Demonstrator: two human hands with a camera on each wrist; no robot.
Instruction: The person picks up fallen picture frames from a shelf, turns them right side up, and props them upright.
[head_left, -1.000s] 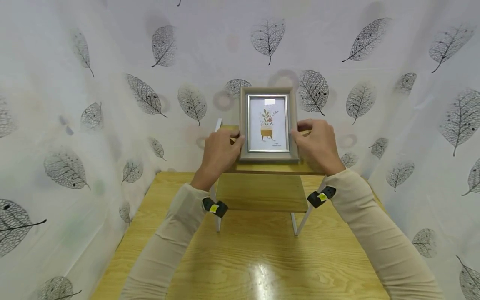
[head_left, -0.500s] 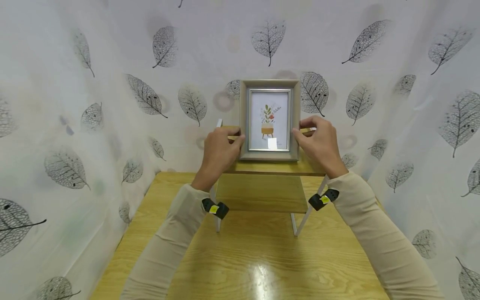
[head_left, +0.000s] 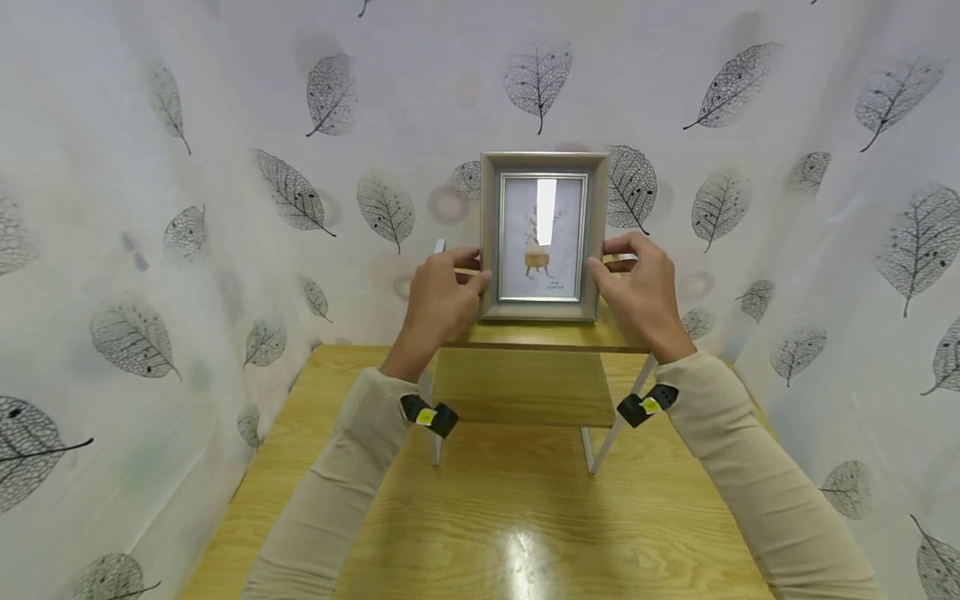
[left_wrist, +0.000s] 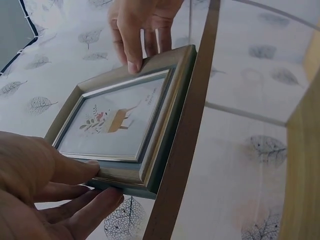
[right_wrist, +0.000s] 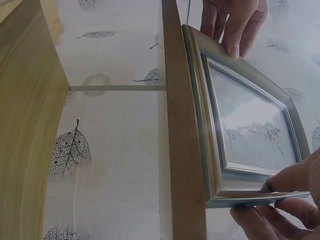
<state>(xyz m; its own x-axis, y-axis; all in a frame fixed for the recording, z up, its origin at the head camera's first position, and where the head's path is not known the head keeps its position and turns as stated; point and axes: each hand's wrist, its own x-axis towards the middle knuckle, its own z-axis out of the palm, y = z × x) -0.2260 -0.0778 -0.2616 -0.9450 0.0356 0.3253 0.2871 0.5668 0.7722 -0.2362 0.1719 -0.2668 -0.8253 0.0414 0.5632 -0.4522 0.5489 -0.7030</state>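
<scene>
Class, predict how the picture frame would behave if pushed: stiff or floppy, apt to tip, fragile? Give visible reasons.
The picture frame is probably stiff, as its thick border has straight edges. Being tall and shallow, it could tip if pushed high up. Its glossy, reflective front may be fragile.

Leaf-printed sheeting behind and beside a glossy wood-grain tabletop

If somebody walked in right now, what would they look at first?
Probably the picture frame in the middle, held at its sides by the left hand and the right hand at the top of the wooden shelf. Next, the bright white glare across its front. Then the dark leaves printed on the pale sheet behind.
</scene>
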